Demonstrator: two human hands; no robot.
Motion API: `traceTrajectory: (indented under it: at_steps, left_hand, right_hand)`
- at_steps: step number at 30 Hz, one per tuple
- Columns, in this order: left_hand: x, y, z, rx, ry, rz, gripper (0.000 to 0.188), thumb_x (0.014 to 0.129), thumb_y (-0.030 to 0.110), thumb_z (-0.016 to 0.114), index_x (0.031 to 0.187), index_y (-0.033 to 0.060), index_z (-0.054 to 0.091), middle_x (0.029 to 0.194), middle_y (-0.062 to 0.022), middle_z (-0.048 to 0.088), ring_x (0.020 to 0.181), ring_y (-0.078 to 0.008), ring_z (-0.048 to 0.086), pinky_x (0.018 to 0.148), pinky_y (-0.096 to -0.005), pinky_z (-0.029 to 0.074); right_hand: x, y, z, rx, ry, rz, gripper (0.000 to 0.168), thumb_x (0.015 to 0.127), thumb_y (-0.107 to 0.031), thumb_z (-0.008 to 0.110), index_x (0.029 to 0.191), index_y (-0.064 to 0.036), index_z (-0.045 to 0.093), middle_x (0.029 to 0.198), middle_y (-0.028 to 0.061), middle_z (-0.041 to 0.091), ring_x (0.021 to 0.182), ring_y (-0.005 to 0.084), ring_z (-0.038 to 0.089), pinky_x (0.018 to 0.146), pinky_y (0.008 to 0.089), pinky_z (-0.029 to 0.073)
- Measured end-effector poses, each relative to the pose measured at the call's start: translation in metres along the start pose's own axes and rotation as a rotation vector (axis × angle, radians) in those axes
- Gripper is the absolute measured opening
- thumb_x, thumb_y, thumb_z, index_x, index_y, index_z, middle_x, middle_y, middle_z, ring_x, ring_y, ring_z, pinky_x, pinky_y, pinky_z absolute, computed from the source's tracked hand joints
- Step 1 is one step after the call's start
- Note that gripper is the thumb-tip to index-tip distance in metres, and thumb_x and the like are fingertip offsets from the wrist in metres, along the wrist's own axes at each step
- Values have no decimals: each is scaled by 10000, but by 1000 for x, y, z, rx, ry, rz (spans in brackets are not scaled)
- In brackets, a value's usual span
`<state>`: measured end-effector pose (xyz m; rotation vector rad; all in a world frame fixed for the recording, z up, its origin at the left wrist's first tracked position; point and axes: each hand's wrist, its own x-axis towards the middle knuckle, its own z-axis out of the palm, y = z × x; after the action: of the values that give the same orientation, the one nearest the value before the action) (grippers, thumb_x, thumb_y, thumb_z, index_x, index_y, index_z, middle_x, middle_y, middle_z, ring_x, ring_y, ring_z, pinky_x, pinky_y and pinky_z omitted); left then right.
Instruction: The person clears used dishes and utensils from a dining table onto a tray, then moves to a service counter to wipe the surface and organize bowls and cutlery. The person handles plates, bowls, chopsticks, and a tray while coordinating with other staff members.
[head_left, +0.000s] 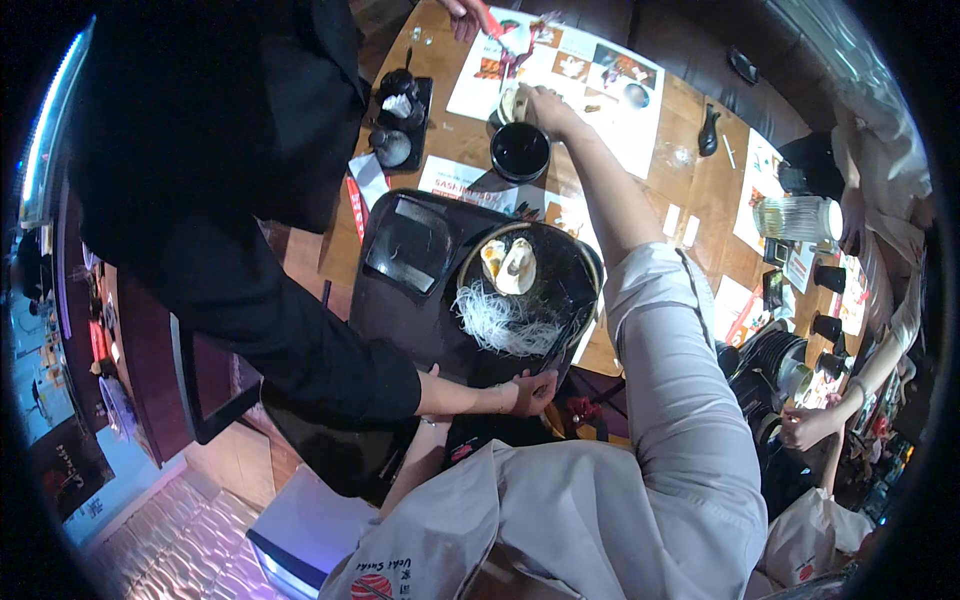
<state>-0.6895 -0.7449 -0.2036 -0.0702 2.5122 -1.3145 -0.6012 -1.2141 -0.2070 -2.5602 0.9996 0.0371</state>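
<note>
My right hand (549, 111) reaches over the table, its fingers gripping the edge of a small bowl (512, 105) with a pale inside. Beside it stands a black cup (520, 152). My left hand (434, 372) is mostly hidden behind a co-worker's forearm; its thumb shows at the near edge of a black tray (401, 330), which overlaps the table. On the tray are a dark rectangular plate (411, 244) and a round dark plate (559, 259) bearing oyster shells (517, 268) and white shredded garnish (502, 322).
The co-worker's hand (534, 391) is at the tray's near edge; their black sleeve (330, 352) crosses from the left. Another hand (466, 16) is at the table's far edge. A condiment tray (421, 124) stands at left, a ribbed glass pitcher (795, 219) and stacked black dishes (772, 352) at right.
</note>
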Motion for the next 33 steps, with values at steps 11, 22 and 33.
traceTrajectory:
  at_steps: [11, 22, 33]
  left_hand:
    - [-38, 111, -33, 650, -330, 964, 298, 903, 322, 593, 1119, 121, 553, 1106, -34, 594, 997, -208, 578, 802, -438, 500]
    - [-83, 87, -54, 976, -491, 1540, 392, 929, 319, 545, 1256, 121, 461, 1261, -58, 532, 1167, -232, 520, 1000, -446, 418]
    - [-91, 81, -63, 1092, -453, 1521, 506, 916, 428, 520, 1323, 139, 433, 1303, -62, 528, 1262, -211, 449, 1085, -411, 291]
  right_hand:
    - [-42, -3, -49, 130, 259, -17, 879, 554, -349, 846, 1271, -19, 459, 1178, 253, 514, 1128, 398, 507, 966, 437, 429]
    - [-262, -47, -105, 128, 230, -3, 863, 577, -305, 828, 1293, -26, 436, 1113, 214, 550, 1096, 376, 521, 953, 421, 432]
    - [-370, -134, -51, 219, 142, -51, 802, 540, -253, 819, 1226, -49, 456, 1072, 173, 539, 1021, 361, 532, 885, 426, 448]
